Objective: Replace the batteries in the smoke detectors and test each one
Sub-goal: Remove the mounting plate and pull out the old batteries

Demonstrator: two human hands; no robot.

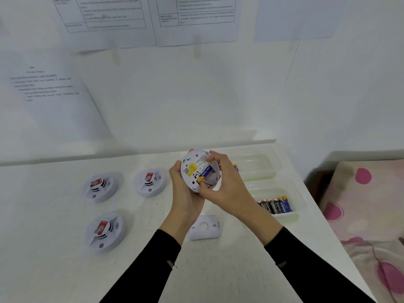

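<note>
The left hand (183,193) grips a round white plastic smoke detector (191,169) by its rim, lifted above the white surface (229,270) with its back turned toward the camera and a yellow label showing. The right hand (225,186) curls over the open battery bay, forefinger and thumb pinching the two ends of a blue-and-gold cylindrical battery (206,171) that lies in the bay (whether it is fully seated cannot be told). Just below the hands, a white plastic back plate with a round hole (204,227) lies on the surface. To the left, three more white detectors with red stickers rest face up: a far-left detector (100,188), a far-middle detector (149,181) and a near detector (105,230). To the right stands a clear plastic divided tray (260,167), with a row of dark and blue batteries (275,204) in its near compartment. Beyond the surface's right edge is a bed with a pink-spotted cover (360,204), and printed sheets (109,16) hang on the wall.
</note>
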